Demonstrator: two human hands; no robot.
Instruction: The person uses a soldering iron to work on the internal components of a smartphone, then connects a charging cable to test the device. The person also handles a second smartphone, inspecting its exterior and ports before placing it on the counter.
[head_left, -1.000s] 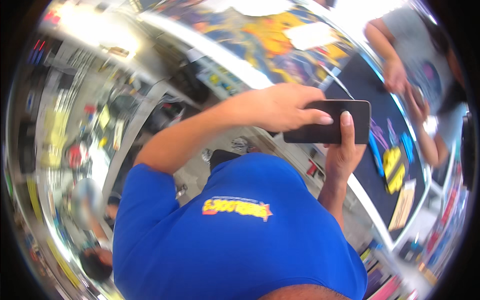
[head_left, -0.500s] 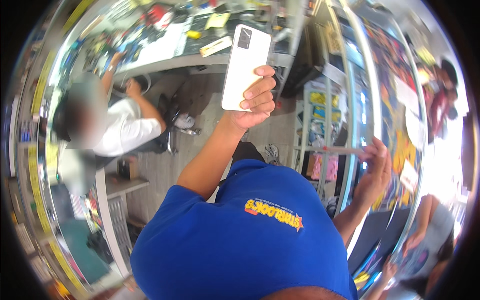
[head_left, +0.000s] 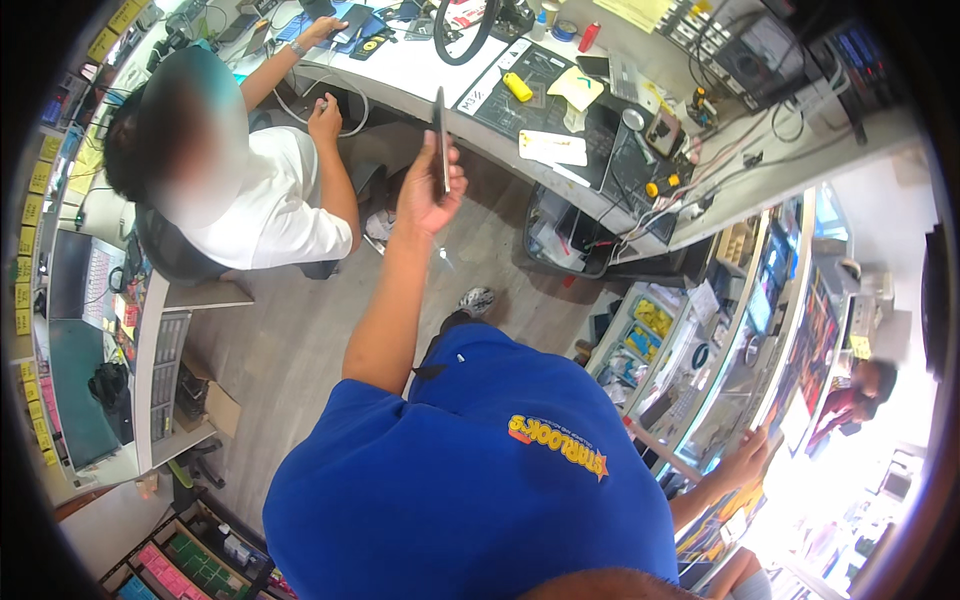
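Note:
My left hand [head_left: 428, 195] is raised in front of me, wrapped around a smartphone [head_left: 443, 150]. The phone stands nearly upright and edge-on, so only its thin dark side shows. Off to the right, my right hand [head_left: 742, 460] is at the bright glass display counter [head_left: 765, 385], fingers stretched out. Beside that hand runs a slim pale bar with a red tip [head_left: 663, 450]; whether the hand touches it I cannot tell.
Ahead stands a white workbench [head_left: 405, 88] with a black work mat, a yellow bottle [head_left: 518, 87], tools and cables. A seated person in white [head_left: 285, 200] works at the left. Below the bench is a dark bin [head_left: 560, 240]. Shelves stand right; another person [head_left: 855, 395] is beyond the counter.
My left hand has moved left and slightly down, turning the phone from its white back to edge-on. My right hand appears lower in view. The view has shifted, showing more bench.

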